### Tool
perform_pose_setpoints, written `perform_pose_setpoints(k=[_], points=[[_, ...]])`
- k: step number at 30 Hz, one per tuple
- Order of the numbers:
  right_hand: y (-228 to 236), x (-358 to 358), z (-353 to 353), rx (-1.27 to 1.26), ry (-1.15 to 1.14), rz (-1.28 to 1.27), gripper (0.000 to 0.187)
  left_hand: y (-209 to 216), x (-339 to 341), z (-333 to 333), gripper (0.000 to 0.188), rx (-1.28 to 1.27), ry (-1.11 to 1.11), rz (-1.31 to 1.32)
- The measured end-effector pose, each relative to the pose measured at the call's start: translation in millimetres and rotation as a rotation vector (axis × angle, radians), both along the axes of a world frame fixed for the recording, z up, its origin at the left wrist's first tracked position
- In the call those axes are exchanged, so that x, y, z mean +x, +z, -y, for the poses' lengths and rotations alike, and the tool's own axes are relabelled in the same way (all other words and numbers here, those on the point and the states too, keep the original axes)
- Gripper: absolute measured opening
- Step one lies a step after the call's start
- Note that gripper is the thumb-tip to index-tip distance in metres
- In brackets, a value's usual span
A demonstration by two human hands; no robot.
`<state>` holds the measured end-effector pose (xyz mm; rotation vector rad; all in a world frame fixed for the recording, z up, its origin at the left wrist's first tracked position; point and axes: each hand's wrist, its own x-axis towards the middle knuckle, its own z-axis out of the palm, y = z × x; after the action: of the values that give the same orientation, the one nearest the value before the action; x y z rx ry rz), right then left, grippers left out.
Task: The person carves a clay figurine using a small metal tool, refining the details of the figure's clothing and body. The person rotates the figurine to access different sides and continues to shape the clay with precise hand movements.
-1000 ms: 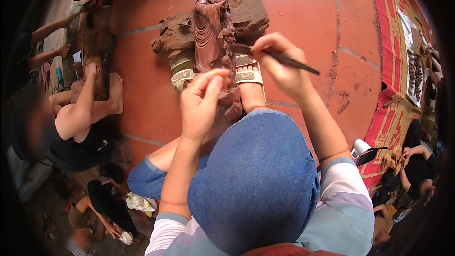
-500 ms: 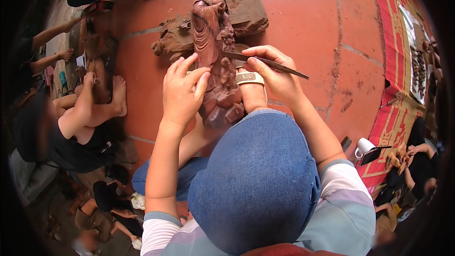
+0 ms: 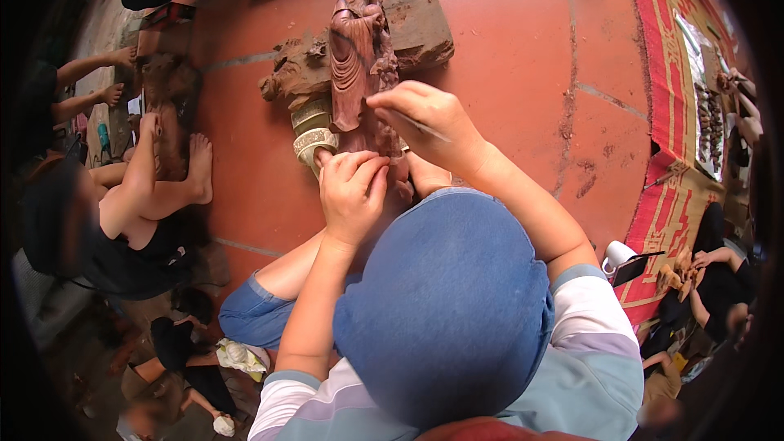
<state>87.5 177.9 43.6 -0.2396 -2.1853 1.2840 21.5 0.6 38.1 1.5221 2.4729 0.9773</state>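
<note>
A reddish-brown carved wooden statue (image 3: 356, 41) of a bearded, robed figure leans away from me, its head against a rough wood block (image 3: 420, 28). My left hand (image 3: 351, 194) is closed at the statue's lower part, fingers bent against it; its base is mostly hidden behind the hand. Over the statue's right side, my right hand (image 3: 433, 118) is closed around a slim file-like tool (image 3: 425, 128), smeared by motion. Its tip lies near the robe's lower folds, though the exact contact is hidden.
Sandalled feet (image 3: 314, 143) flank the statue on red floor tiles (image 3: 523, 57). At right lies a red-and-tan mat (image 3: 670, 155) with a white mug (image 3: 618, 256) near its edge. Another person (image 3: 147, 188) sits at left beside a wooden piece; more people work at lower right.
My left hand has dropped from beside the statue's middle to its lower part and closed. The right hand has moved left over the statue, with the tool turned. A sandal now shows left of the statue.
</note>
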Motion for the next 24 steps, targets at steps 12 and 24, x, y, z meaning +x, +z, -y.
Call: perform_pose_setpoints(k=[12, 24], points=[[76, 117, -20, -0.6, -0.525, 0.163, 0.022, -13, 8, 1, 0.017, 0.149, 0.041, -0.015], [187, 273, 28, -0.33, -0.982, -0.574, 0.02, -26, 1, -3, 0.012, 0.13, -0.04, -0.145]])
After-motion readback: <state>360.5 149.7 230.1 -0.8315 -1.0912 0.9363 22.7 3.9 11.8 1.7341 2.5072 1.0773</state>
